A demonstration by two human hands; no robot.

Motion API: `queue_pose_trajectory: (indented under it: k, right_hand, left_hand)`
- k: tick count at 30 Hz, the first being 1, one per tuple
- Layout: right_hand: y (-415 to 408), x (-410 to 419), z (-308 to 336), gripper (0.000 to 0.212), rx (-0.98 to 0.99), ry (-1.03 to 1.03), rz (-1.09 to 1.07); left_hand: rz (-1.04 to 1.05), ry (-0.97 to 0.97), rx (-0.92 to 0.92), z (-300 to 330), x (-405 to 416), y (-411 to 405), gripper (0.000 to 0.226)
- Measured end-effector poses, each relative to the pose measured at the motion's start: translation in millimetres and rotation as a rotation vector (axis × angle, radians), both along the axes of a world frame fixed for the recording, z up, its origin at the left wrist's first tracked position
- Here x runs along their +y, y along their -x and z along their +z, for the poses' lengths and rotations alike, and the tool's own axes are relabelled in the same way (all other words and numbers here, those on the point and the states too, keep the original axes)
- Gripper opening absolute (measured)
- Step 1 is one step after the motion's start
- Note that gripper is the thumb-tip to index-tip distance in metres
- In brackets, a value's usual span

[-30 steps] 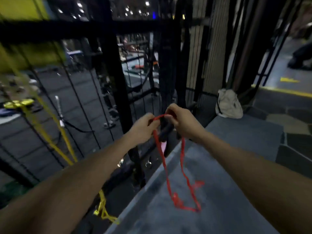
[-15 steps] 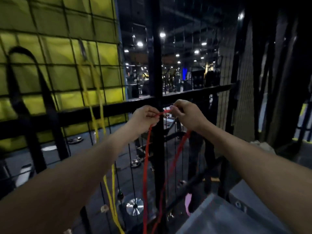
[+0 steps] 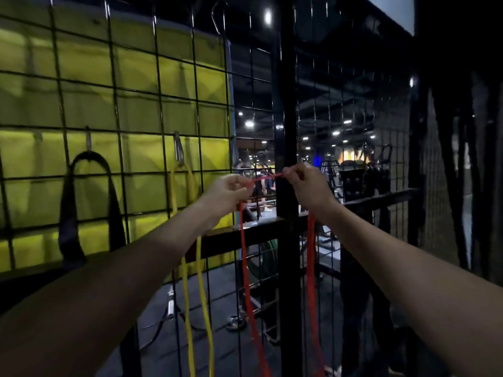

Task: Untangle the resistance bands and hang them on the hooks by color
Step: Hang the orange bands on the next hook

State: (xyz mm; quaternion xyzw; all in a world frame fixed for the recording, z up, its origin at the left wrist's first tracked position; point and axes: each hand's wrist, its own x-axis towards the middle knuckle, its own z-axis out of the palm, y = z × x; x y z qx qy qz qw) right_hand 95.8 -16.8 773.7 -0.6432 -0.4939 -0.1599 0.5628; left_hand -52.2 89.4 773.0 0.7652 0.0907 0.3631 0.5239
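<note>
Left hand (image 3: 231, 190) and right hand (image 3: 304, 183) each pinch the red band (image 3: 246, 268), stretched between them before the wire grid (image 3: 136, 126), apparently seeking a free hook (image 3: 217, 20) above.

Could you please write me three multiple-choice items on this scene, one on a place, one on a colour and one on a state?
1. Where does the yellow band hang?
A. from a hook on the grid
B. over the left hand
C. on the floor

2. What colour is the band stretched between the hands?
A. black
B. red
C. green

3. How is the red band held?
A. left hand only
B. right hand only
C. both hands pinch its top

Answers: 1 A, its loop sits on a metal hook; 2 B, the strand between the hands and both hanging sides are red; 3 C, each hand grips one end of the top span.
</note>
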Motion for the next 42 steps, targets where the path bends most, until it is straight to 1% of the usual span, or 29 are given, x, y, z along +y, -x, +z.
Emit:
queue_pose_trajectory:
  k: [4,7,10,13,15,18,22,24,27,33,35,39,41,42]
  right_hand:
    - [-4,11,2,0.021,0.101,0.056,0.106]
    - [-2,19,8,0.018,0.173,0.048,0.214]
    - [1,28,18,0.019,0.202,0.027,0.243]
    - [1,40,29,0.018,0.239,0.031,0.266]
    - [-1,51,35,0.017,0.240,0.036,0.275]
    - [1,70,46,0.020,0.265,0.017,0.277]
    - [4,94,62,0.015,0.341,0.001,0.297]
    - [7,104,67,0.019,0.388,-0.011,0.298]
    - [9,111,72,0.014,0.341,0.011,0.277]
    - [6,109,82,0.018,0.227,0.087,0.215]
    - [5,105,87,0.017,0.226,0.122,0.236]
    - [4,98,96,0.020,0.306,0.238,0.334]
    - [2,97,98,0.023,0.349,0.261,0.381]
    - [2,96,99,0.021,0.365,0.263,0.400]
  left_hand:
    - [0.139,-0.134,-0.024,15,12,3,0.007]
    - [0.284,-0.260,-0.115,24,18,0,0.018]
    - [0.443,-0.410,-0.167,37,25,-3,0.020]
    - [0.568,-0.512,-0.209,49,33,-7,0.014]
    - [0.611,-0.551,-0.206,55,39,-9,0.013]
    - [0.606,-0.597,-0.184,59,45,-11,0.014]
    - [0.600,-0.632,-0.133,61,49,-16,0.015]
    - [0.597,-0.630,-0.126,62,52,-17,0.013]
    - [0.581,-0.622,-0.135,64,55,-18,0.011]
    - [0.572,-0.557,-0.151,64,58,-20,0.008]
    - [0.572,-0.551,-0.144,65,57,-20,0.009]
    - [0.540,-0.541,-0.143,68,54,-18,0.008]
    - [0.538,-0.533,-0.157,69,54,-17,0.008]
    - [0.536,-0.531,-0.160,70,54,-17,0.007]
